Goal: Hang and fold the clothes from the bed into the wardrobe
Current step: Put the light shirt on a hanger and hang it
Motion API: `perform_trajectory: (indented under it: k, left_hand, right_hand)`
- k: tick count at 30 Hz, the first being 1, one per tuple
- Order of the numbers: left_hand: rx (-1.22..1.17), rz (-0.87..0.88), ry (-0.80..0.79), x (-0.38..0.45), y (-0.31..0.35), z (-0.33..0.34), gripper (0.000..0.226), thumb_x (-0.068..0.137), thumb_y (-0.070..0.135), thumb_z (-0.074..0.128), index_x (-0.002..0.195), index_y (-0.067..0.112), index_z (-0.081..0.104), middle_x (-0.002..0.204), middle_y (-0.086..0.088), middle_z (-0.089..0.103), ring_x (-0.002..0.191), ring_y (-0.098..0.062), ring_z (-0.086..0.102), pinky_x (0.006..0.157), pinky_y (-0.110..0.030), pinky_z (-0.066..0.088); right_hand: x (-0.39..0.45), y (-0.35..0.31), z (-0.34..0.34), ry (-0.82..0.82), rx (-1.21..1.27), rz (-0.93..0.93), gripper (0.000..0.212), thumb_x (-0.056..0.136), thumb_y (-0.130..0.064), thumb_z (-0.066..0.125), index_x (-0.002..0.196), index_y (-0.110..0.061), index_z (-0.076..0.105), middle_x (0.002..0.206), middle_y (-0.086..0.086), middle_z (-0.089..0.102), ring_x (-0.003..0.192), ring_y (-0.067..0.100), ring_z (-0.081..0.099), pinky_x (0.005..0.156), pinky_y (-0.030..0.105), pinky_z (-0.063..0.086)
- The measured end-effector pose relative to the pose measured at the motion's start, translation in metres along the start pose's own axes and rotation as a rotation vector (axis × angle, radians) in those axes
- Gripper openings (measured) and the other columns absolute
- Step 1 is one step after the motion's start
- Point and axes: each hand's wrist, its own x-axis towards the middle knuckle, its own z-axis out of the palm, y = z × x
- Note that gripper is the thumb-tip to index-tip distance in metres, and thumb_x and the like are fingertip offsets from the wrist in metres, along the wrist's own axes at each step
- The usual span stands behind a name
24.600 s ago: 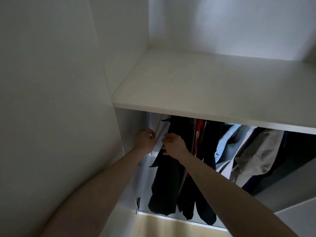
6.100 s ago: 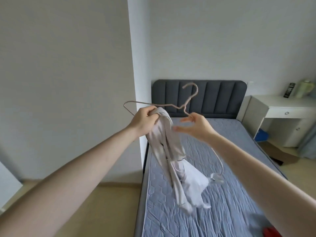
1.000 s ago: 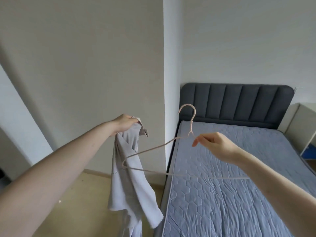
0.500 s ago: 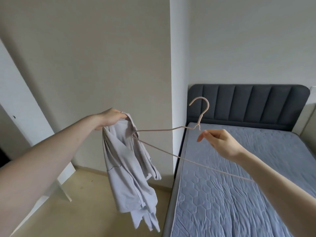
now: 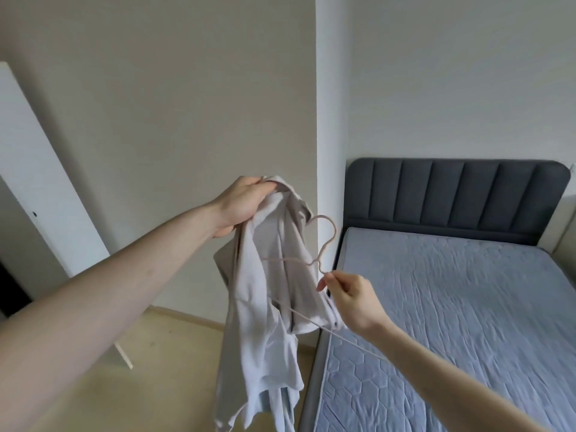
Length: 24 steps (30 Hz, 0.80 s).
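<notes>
Bed: grey quilted mattress bed (image 5: 452, 307) stood right, bare.
Garment: pale grey fabric shirt (image 5: 265, 307) hung beside it.
Left hand (image 5: 241, 204): gripped its collar.
Right hand (image 5: 349, 294): pinched thin beige wire hanger (image 5: 325, 244), one arm inside shirt.

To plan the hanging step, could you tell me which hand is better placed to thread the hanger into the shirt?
Right hand: it already pinches the hanger by its neck, while the left hand grips the shirt collar.
</notes>
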Motion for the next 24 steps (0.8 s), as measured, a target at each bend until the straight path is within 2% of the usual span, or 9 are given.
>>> perform_trajectory:
  k: [2,4,8,10,12,15,18,21,24]
  left_hand:
    - [0.049,-0.011,-0.176,-0.013,0.008,0.007,0.030,0.099,0.025,0.054,0.092,0.021,0.082,0.096,-0.004,0.076,0.088,-0.016,0.069,0.080,-0.027,0.053]
    - [0.252,-0.012,-0.292,-0.026,0.012,0.011,0.029,0.095,0.036,0.054,0.097,0.021,0.080,0.099,-0.008,0.074,0.089,-0.018,0.063,0.084,-0.036,0.050]
    - [0.649,0.064,-0.391,-0.055,0.007,0.013,0.038,0.094,0.043,0.058,0.083,0.006,0.056,0.073,0.002,0.048,0.070,-0.014,0.043,0.068,-0.041,0.040]
    - [0.770,0.001,-0.560,-0.071,0.006,0.017,0.031,0.092,0.047,0.066,0.084,0.018,0.057,0.072,0.009,0.053,0.066,-0.011,0.047,0.067,-0.039,0.042]
    - [0.874,-0.009,-0.616,-0.079,0.011,0.021,0.029,0.081,0.055,0.070,0.103,0.037,0.066,0.091,0.024,0.068,0.078,0.005,0.062,0.076,-0.023,0.052]
    - [0.991,0.361,-0.256,-0.066,0.022,0.012,0.039,0.076,0.051,0.065,0.114,0.042,0.066,0.109,0.029,0.061,0.106,0.009,0.056,0.099,-0.023,0.048]
    - [1.319,0.549,-0.079,-0.041,0.028,-0.005,0.035,0.079,0.054,0.062,0.109,0.037,0.060,0.122,0.015,0.052,0.119,-0.010,0.046,0.113,-0.035,0.036]
    - [1.307,0.567,0.023,-0.022,0.026,-0.015,0.024,0.080,0.041,0.064,0.073,0.029,0.044,0.078,0.013,0.054,0.078,-0.018,0.054,0.078,-0.035,0.042]
    - [1.226,0.471,0.102,-0.013,0.020,-0.025,0.032,0.077,0.034,0.066,0.074,0.032,0.034,0.057,0.007,0.046,0.055,-0.014,0.043,0.051,-0.029,0.022]
  right_hand:
    - [-0.001,-0.004,0.005,0.080,0.078,0.023,0.040,0.107,-0.029,0.049,0.073,-0.020,0.067,0.047,-0.009,0.034,0.044,0.006,0.031,0.046,0.018,0.024]
    - [0.000,-0.005,0.001,0.176,0.172,0.056,0.042,0.107,-0.026,0.049,0.067,-0.016,0.060,0.049,-0.012,0.032,0.047,0.005,0.030,0.047,0.019,0.025]
    - [-0.002,0.000,-0.010,0.265,0.340,0.060,0.043,0.110,-0.023,0.046,0.072,-0.004,0.055,0.052,-0.010,0.032,0.049,0.007,0.026,0.048,0.021,0.023]
    - [-0.003,-0.003,-0.010,0.278,0.406,0.032,0.045,0.110,-0.025,0.046,0.072,-0.002,0.053,0.054,-0.007,0.030,0.050,0.008,0.024,0.049,0.023,0.021]
    - [-0.004,-0.011,-0.009,0.282,0.446,-0.012,0.046,0.107,-0.031,0.047,0.072,-0.001,0.053,0.055,-0.007,0.031,0.051,0.008,0.025,0.050,0.021,0.022]
    - [-0.003,-0.025,-0.006,0.274,0.485,-0.072,0.046,0.102,-0.037,0.046,0.070,-0.005,0.054,0.054,-0.013,0.036,0.052,0.006,0.029,0.052,0.016,0.026]
    - [0.001,-0.038,-0.007,0.247,0.518,-0.127,0.045,0.105,-0.031,0.045,0.067,-0.009,0.055,0.052,-0.018,0.044,0.050,0.001,0.035,0.053,0.011,0.030]
    - [0.003,-0.045,-0.005,0.202,0.526,-0.156,0.049,0.105,-0.035,0.047,0.072,-0.001,0.057,0.055,-0.013,0.039,0.054,0.006,0.032,0.054,0.015,0.030]
    - [0.009,-0.043,-0.006,0.140,0.502,-0.156,0.048,0.106,-0.037,0.049,0.083,-0.001,0.069,0.058,-0.012,0.039,0.056,0.008,0.034,0.055,0.017,0.032]
